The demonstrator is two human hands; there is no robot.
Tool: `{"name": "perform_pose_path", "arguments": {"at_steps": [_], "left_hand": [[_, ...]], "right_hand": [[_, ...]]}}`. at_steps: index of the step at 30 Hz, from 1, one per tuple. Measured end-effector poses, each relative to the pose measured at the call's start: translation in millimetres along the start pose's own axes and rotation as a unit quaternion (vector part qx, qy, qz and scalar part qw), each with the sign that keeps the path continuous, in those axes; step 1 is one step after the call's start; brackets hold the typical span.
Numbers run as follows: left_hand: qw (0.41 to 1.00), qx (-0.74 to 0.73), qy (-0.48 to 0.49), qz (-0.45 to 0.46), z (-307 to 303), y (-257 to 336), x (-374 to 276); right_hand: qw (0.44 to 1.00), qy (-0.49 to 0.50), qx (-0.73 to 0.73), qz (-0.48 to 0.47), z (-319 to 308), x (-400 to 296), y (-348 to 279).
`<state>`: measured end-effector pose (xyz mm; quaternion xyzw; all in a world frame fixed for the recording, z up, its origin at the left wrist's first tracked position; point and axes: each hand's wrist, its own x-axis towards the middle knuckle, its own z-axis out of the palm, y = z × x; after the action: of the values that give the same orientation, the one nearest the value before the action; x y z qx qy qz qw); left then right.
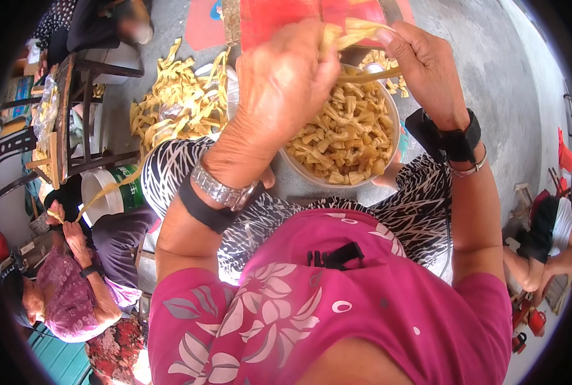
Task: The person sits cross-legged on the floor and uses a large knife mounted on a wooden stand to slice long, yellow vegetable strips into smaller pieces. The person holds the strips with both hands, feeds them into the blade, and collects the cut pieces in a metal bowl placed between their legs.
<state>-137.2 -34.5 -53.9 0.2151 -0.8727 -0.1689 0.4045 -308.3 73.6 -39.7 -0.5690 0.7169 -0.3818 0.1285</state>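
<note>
My left hand (286,77) has its fingers closed on a pale yellow, folded plant-like strip (358,34). Opposite it, my right hand (425,67) pinches the same strip between thumb and fingers, above the bowl. One length of the strip sags below both hands. Under them stands a round pale bowl (340,185) full of short, folded or knotted yellow pieces (346,139). Long loose yellow strips (180,96) lie in a heap on the floor to the left of the bowl. The tips of my left fingers are partly hidden.
A red board (286,19) lies beyond the bowl, with more small pieces (396,82) near its right corner. At the left are a wooden bench (64,120), a white and green bucket (115,190) and a seated person (74,288) holding a strip. Another person (545,255) sits far right.
</note>
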Motion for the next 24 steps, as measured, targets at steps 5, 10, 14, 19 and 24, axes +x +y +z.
{"name": "perform_pose_path", "arguments": {"at_steps": [5,10,14,19,24], "left_hand": [[0.999,-0.005,-0.013,-0.044,-4,-3,1],[0.994,-0.051,-0.005,-0.094,-10,-2,7],[0.988,-0.069,0.007,-0.135,-14,0,20],[0.989,-0.075,0.053,-0.113,-13,-5,38],[0.985,0.123,0.043,-0.112,-1,-25,40]], "right_hand": [[0.993,-0.008,-0.11,-0.033,-1,-9,-3],[0.999,-0.012,-0.046,-0.007,-3,-3,-12],[0.998,0.021,-0.055,-0.011,-4,11,-16],[0.99,0.085,-0.101,-0.039,-3,28,-23],[0.987,0.087,-0.129,-0.028,6,34,-4]]}}
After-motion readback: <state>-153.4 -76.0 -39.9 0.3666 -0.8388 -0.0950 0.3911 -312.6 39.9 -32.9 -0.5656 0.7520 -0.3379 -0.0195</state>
